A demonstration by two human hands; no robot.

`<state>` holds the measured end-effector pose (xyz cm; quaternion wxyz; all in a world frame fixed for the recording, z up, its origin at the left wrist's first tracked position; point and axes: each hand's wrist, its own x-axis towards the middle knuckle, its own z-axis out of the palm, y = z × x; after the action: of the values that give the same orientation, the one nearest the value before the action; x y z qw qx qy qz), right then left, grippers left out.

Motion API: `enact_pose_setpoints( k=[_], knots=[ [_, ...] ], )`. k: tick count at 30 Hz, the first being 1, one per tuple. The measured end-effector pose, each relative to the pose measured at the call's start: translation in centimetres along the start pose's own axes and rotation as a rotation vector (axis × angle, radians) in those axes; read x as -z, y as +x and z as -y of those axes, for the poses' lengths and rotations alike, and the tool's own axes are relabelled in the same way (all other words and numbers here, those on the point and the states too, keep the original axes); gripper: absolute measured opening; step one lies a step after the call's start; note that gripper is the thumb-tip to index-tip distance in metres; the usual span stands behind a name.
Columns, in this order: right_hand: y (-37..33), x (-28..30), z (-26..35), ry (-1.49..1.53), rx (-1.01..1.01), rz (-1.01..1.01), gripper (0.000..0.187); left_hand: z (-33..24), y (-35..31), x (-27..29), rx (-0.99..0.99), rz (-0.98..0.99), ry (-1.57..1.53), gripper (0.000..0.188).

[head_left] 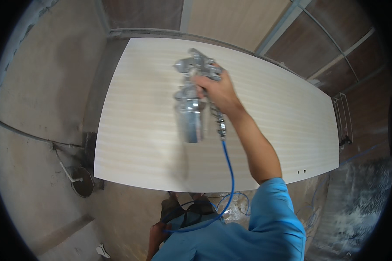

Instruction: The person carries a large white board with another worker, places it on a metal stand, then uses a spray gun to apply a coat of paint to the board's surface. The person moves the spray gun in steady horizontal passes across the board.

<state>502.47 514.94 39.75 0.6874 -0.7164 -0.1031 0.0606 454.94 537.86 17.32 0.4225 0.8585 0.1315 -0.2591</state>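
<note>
My right hand (222,91) is wrapped round the handle of a silver spray gun (198,65), held out over a large pale panel (270,117). A metal cup (190,119) hangs below the gun, slightly smeared by motion. From the fitting under the handle a blue air hose (231,174) curves down past the panel's near edge toward my body. Low by my left side, my left hand (157,232) is closed at the hose, which ends from sight there. The panel's face is off-white with faint stripes, and two small holes show near its right end.
Loops of blue hose (244,200) lie on the floor by my feet. A round dark bucket (82,182) with a pale stick stands at the left. Walls enclose the far and left sides. A wire rack (344,117) is at the right, above a white-stained dark surface (353,213).
</note>
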Motion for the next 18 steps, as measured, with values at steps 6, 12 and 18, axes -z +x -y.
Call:
enact_pose_setpoints(
  k=[6,12,18],
  knots=[
    [-8.2,13.3,-1.3,-0.24,-0.128,-0.362,0.032,0.0,1.4,-2.6,-0.125,0.085,0.078,0.033],
    [-19.4,30.6,-0.6,-0.415,-0.1,-0.716,0.02,-4.9,2.7,-7.3,-0.123,0.287,0.141,0.036],
    [-29.1,40.5,-0.3,-0.672,0.02,-1.004,0.04,-7.2,2.6,-10.3,-0.319,0.399,0.221,0.037]
  ],
)
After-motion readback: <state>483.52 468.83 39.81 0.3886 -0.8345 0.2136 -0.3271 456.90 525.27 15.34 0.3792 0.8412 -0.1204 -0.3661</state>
